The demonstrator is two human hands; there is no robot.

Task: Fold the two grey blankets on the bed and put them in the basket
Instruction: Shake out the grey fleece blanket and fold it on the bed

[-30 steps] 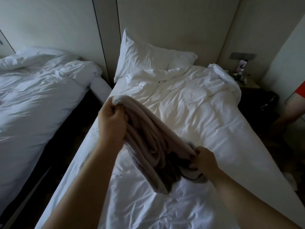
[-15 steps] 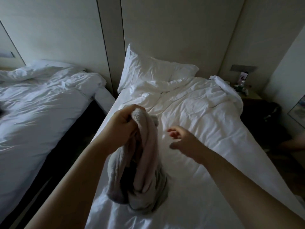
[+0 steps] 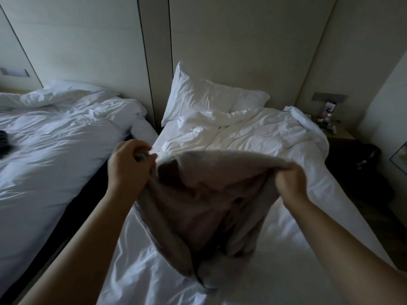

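A grey blanket (image 3: 211,203) hangs spread between my two hands above the white bed (image 3: 264,137). My left hand (image 3: 130,166) grips its upper left corner. My right hand (image 3: 290,181) grips the upper right edge. The blanket's lower part droops in folds and touches the duvet near the bed's foot. No basket and no second grey blanket are in view.
A white pillow (image 3: 202,95) leans on the headboard wall. A second white bed (image 3: 55,137) lies to the left across a dark gap (image 3: 88,194), with a dark object (image 3: 4,142) at its left edge. A nightstand (image 3: 334,133) with small items stands at right.
My right hand, which had let go half a second ago, has taken hold of the blanket again. Both hands rose and moved apart, stretching the bunched blanket wide.
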